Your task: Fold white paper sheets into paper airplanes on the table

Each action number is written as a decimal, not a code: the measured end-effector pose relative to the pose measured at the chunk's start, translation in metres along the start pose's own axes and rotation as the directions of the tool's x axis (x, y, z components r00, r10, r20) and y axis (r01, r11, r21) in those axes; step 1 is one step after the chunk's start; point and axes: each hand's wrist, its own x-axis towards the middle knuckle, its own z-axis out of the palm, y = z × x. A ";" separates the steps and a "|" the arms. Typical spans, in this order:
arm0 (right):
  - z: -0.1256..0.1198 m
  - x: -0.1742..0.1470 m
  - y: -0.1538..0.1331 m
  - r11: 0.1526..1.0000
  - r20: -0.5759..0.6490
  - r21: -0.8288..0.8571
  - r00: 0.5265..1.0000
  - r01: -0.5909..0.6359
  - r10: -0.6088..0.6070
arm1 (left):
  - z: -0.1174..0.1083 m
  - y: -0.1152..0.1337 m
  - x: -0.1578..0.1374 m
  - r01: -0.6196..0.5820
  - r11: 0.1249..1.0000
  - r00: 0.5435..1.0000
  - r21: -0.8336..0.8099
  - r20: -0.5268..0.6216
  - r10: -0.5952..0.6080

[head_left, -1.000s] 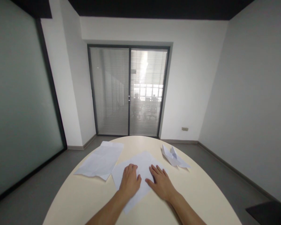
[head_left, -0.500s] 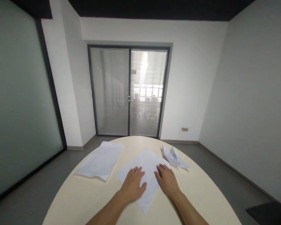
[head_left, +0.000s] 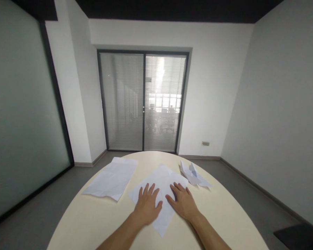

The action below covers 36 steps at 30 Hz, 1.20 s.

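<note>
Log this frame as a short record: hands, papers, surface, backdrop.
left_hand: left hand palm down, fingers spread, on the left part of the middle sheet
right_hand: right hand palm down, fingers slightly bent, on its right part
middle_sheet: white, one corner pointing toward the person
left_paper: white paper, creased, lying apart from the hands
right_paper: folded paper with raised points, near the middle sheet's right corner; contact unclear
surface: pale table, rounded far edge
backdrop: framed glass panels with blinds

Glass doors (head_left: 144, 86) (striped by blinds (head_left: 126, 118)) stand left of a fixture (head_left: 205, 143) low on the white wall (head_left: 214, 86).
</note>
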 end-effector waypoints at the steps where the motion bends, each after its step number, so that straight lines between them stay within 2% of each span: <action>1: -0.001 0.000 -0.001 1.000 0.005 0.004 1.000 0.003 -0.003 | 0.000 0.000 0.000 0.001 1.000 1.000 -0.001 0.001 -0.001; 10: -0.002 0.000 -0.001 1.000 0.031 0.028 0.999 0.004 -0.005 | 0.003 0.001 0.000 0.016 1.000 1.000 -0.007 -0.011 -0.016; 22: -0.003 -0.001 0.002 0.997 0.019 0.053 0.999 0.049 -0.050 | 0.005 -0.001 -0.001 -0.001 1.000 0.999 -0.015 -0.048 0.001; 36: -0.004 -0.001 0.005 0.991 -0.022 0.083 0.995 0.102 -0.101 | 0.004 -0.001 -0.001 -0.001 1.000 0.999 -0.008 -0.042 0.001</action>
